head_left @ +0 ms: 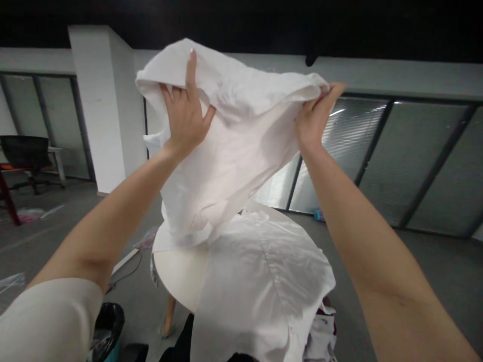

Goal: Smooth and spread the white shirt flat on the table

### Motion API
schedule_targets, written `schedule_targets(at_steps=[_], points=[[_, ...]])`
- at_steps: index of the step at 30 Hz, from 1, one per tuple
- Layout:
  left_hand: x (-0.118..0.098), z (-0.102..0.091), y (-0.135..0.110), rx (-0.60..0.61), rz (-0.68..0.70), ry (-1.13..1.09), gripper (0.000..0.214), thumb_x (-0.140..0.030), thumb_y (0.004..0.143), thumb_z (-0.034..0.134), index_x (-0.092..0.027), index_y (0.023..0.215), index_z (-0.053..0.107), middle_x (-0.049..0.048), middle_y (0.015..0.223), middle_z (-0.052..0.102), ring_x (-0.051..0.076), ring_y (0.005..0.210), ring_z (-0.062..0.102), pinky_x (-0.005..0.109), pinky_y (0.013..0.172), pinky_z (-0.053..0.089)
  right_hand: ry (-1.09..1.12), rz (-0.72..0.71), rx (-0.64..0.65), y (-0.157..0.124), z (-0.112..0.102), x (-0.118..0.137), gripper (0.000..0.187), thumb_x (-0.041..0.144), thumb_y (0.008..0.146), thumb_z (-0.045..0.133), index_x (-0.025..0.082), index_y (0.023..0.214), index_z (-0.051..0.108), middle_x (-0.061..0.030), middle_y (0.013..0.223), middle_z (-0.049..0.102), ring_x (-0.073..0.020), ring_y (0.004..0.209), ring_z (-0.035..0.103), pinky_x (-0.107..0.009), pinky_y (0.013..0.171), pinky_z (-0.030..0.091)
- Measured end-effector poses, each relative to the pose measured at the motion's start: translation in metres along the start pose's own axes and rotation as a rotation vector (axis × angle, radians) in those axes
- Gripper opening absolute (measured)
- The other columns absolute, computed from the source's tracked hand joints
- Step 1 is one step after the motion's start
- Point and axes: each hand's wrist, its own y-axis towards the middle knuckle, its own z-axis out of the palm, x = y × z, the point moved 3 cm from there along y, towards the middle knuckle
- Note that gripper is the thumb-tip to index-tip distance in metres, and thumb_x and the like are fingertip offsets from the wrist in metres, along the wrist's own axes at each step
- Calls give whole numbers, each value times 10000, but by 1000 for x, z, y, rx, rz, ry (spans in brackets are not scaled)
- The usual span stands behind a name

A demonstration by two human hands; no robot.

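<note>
I see a big white garment (234,151) held up at head height, lower part draping onto a round white table (177,274) w/ a second white shirt (264,281) spread on it. L hand (186,113) grips the cloth's upper left, fingers curled into folds, index ext'd up. R hand (315,118) pinches the top right edge, fingers closed on fabric. Black bin (107,324) at bottom left.

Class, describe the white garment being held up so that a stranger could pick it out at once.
Start at the round white table. A white shirt lies draped over it. The held garment hangs above it, gripped at its top edge by the left hand and right hand; it alone is lifted.
</note>
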Motion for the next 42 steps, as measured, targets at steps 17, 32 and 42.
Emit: schedule_targets(at_steps=[17,32,42], points=[[-89,-31,7,18,82,46,944,-514,866,666,-164,1611,202,76,1435,496,372,1476,217,593,1212,-228,-371,-245,-347,23,-140,31,874,800,934,253,117,1480,253,-190,1636,112,-384,1545,-109,-579,1223,-98],[-61,184,-359,1002,-161,-28,765,-488,998,447,-133,1625,191,184,1415,589,354,1405,435,550,1242,71,-838,485,315,-310,-39,-220,563,396,987,340,-1,1382,401,-334,1580,211,-331,1550,43,-560,1203,169],[-29,233,-385,1209,-347,33,368,-414,972,519,-217,1227,697,150,1241,670,351,1243,553,475,984,449,-977,696,696,-373,-10,-286,528,404,963,425,67,1365,486,-312,1551,317,-366,1505,249,-503,1199,187]])
